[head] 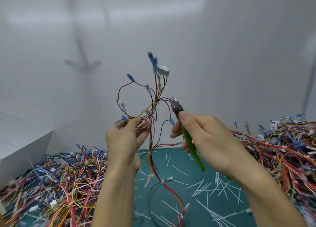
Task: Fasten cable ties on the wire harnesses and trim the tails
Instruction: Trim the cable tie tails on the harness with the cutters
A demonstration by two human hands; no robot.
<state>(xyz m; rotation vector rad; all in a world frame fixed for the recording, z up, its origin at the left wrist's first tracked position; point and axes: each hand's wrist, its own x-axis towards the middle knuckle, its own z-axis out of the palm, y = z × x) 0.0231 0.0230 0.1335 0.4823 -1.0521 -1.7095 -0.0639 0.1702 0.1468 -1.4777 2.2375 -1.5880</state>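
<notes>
A wire harness (154, 96) of red, yellow, blue and black wires with blue terminals and a white connector (163, 70) is held up in the air. My left hand (125, 138) pinches a few of its wires near a blue terminal. A white cable tie (156, 103) binds the bundle where the wires branch. My right hand (201, 134) grips green-handled flush cutters (184, 129); their open jaws point up, just right of the tie. The harness tail hangs down to the green mat (172, 161).
Heaps of coloured harnesses lie at the left (56, 180) and at the right (282, 149). Several trimmed white tie tails (210, 189) are scattered on the mat. A white box (18, 144) stands at the far left, and a white wall is behind.
</notes>
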